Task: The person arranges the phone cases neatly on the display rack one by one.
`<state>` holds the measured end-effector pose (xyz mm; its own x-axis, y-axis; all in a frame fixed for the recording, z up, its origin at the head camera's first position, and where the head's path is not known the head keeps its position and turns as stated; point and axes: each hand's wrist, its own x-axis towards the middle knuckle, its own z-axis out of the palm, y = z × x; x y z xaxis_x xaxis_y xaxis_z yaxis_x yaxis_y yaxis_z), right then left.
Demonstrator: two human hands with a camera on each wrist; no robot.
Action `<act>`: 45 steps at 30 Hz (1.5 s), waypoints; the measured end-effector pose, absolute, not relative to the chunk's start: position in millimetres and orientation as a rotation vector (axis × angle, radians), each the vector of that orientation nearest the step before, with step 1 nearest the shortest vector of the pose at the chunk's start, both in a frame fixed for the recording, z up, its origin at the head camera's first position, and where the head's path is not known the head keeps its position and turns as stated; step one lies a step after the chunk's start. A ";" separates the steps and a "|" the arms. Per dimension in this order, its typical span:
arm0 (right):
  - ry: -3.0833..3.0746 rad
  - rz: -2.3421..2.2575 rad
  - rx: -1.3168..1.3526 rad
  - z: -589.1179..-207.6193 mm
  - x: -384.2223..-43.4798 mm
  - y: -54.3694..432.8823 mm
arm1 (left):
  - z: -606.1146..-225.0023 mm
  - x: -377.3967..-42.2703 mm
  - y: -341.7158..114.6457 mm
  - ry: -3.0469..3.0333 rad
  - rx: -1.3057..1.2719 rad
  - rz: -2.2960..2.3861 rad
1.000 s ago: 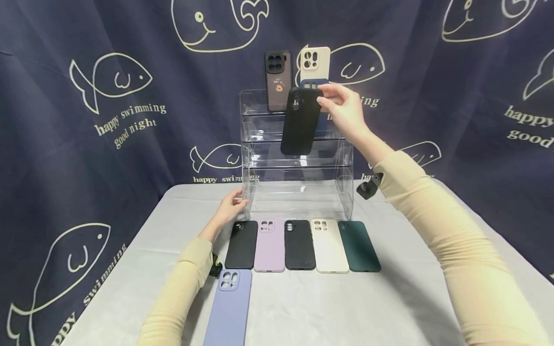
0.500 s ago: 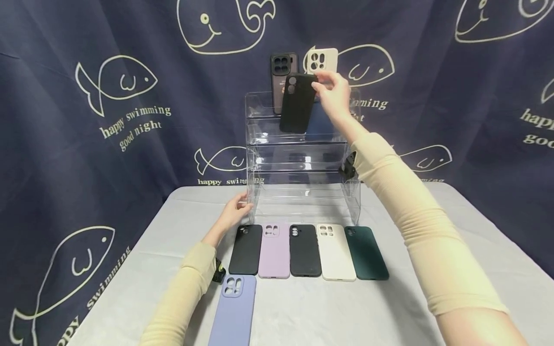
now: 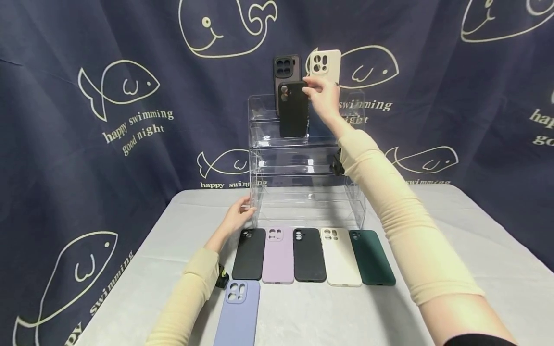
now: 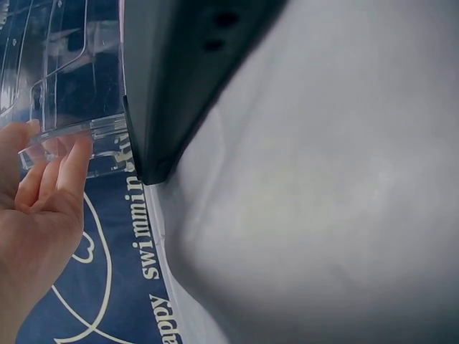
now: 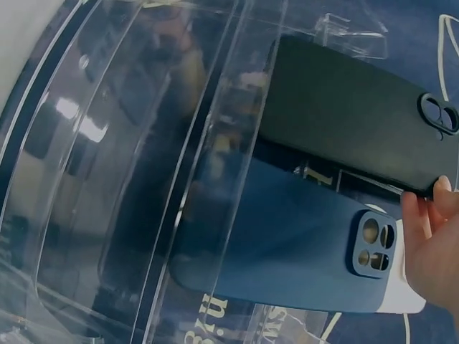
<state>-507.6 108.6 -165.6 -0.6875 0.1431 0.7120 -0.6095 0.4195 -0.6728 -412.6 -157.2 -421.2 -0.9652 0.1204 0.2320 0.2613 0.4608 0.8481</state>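
My right hand (image 3: pixel 322 98) pinches the upper right edge of a black phone case (image 3: pixel 294 113). The case stands upright at an upper tier of a clear stepped display rack (image 3: pixel 308 211), partly covering a dark-framed phone case (image 3: pixel 287 67) behind it. Beside it in the right wrist view is a navy blue phone case (image 5: pixel 287 233), seated in the rack, with a white phone case (image 3: pixel 331 67) rising behind. My left hand (image 3: pixel 237 215) grips the rack's lower left side panel; the left wrist view shows thumb and fingers on opposite sides of the clear plastic.
In front of the rack lies a row of phone cases: black (image 3: pixel 249 254), lilac (image 3: pixel 278 257), another black (image 3: pixel 309 254), cream (image 3: pixel 341 257) and dark green (image 3: pixel 372 257). A periwinkle phone case (image 3: pixel 238 315) lies nearer. A navy curtain (image 3: pixel 130 29) hangs behind the table.
My right hand has moved the black phone case up, back and slightly left, from in front of the rack to an upper tier beside the navy one. My left hand keeps its grip on the rack.
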 end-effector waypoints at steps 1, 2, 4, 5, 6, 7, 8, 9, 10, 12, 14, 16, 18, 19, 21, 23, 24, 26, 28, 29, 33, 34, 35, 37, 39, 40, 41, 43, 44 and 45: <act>-1.971 1.310 0.392 -166.7 -507.9 109.0 | -421.3 -411.8 -156.4 -2.564 -0.331 -1.531; -1.999 1.285 0.382 -168.0 -508.3 109.8 | -421.4 -410.9 -155.6 -2.567 -0.334 -1.531; -2.058 1.261 0.368 -170.7 -508.1 111.5 | -421.4 -409.3 -153.8 -2.577 -0.338 -1.528; -2.089 1.246 0.355 -172.1 -508.1 112.7 | -421.6 -408.8 -152.9 -2.581 -0.338 -1.533; -2.109 1.229 0.347 -173.5 -508.1 113.8 | -421.7 -408.2 -152.1 -2.584 -0.338 -1.533; -2.123 1.215 0.342 -174.9 -507.8 115.1 | -421.9 -407.5 -151.4 -2.587 -0.337 -1.538; -2.130 1.208 0.338 -176.2 -507.4 116.4 | -422.5 -407.1 -150.9 -2.591 -0.339 -1.538; -2.123 1.207 0.338 -177.2 -506.7 117.5 | -423.0 -406.6 -150.8 -2.591 -0.342 -1.537; -2.110 1.202 0.337 -178.1 -506.1 118.8 | -423.6 -406.4 -150.7 -2.588 -0.340 -1.543; -2.081 1.204 0.339 -179.2 -504.0 121.7 | -424.3 -406.2 -151.3 -2.583 -0.344 -1.548; -2.072 1.215 0.342 -180.1 -500.5 125.4 | -424.3 -406.1 -152.6 -2.580 -0.350 -1.542; -2.075 1.218 0.341 -180.9 -496.3 130.1 | -422.9 -405.8 -153.7 -2.578 -0.346 -1.541; -2.072 1.223 0.359 -182.6 -491.3 135.6 | -420.6 -405.3 -154.5 -2.577 -0.339 -1.540; -2.068 1.227 0.371 -183.8 -489.0 138.8 | -419.7 -405.6 -154.7 -2.578 -0.338 -1.540; -2.070 1.233 0.386 -187.0 -483.7 146.0 | -418.0 -405.9 -154.4 -2.584 -0.329 -1.542; -2.078 1.236 0.400 -191.5 -478.4 154.3 | -417.6 -407.3 -153.8 -2.595 -0.331 -1.539; -2.086 1.233 0.401 -193.9 -475.8 158.6 | -417.5 -408.0 -153.4 -2.599 -0.337 -1.538; -2.108 1.220 0.399 -199.2 -470.7 167.0 | -417.6 -409.1 -152.7 -2.602 -0.346 -1.552; -2.123 1.210 0.408 -204.7 -465.7 174.4 | -417.6 -409.5 -152.6 -2.593 -0.353 -1.574; -2.127 1.207 0.412 -207.4 -463.1 177.6 | -417.4 -409.3 -152.6 -2.587 -0.352 -1.585; -2.149 1.196 0.434 -219.3 -450.3 189.6 | -417.9 -408.2 -153.7 -2.560 -0.341 -1.625; -2.154 1.194 0.442 -222.8 -446.8 192.9 | -418.5 -408.1 -154.0 -2.556 -0.335 -1.632; -2.157 1.194 0.451 -226.5 -443.4 196.3 | -419.1 -407.9 -154.2 -2.554 -0.338 -1.630; -2.171 1.183 0.464 -233.9 -436.5 203.0 | -420.2 -407.9 -154.6 -2.543 -0.346 -1.627; -2.191 1.171 0.468 -241.3 -429.9 209.7 | -413.5 -402.6 -153.0 -2.548 -0.348 -1.630; -2.200 1.167 0.472 -244.9 -426.6 212.8 | -413.0 -402.5 -153.0 -2.544 -0.348 -1.641; -2.212 1.160 0.472 -248.2 -423.5 215.7 | -412.3 -402.8 -153.2 -2.542 -0.353 -1.640; -2.243 1.144 0.479 -255.7 -417.6 221.9 | -411.0 -403.3 -153.2 -2.545 -0.355 -1.645; -2.254 1.142 0.486 -259.6 -414.5 224.4 | -410.2 -403.0 -153.3 -2.550 -0.352 -1.652; -2.263 1.142 0.494 -263.8 -411.8 226.8 | -413.6 -406.3 -154.5 -2.547 -0.354 -1.655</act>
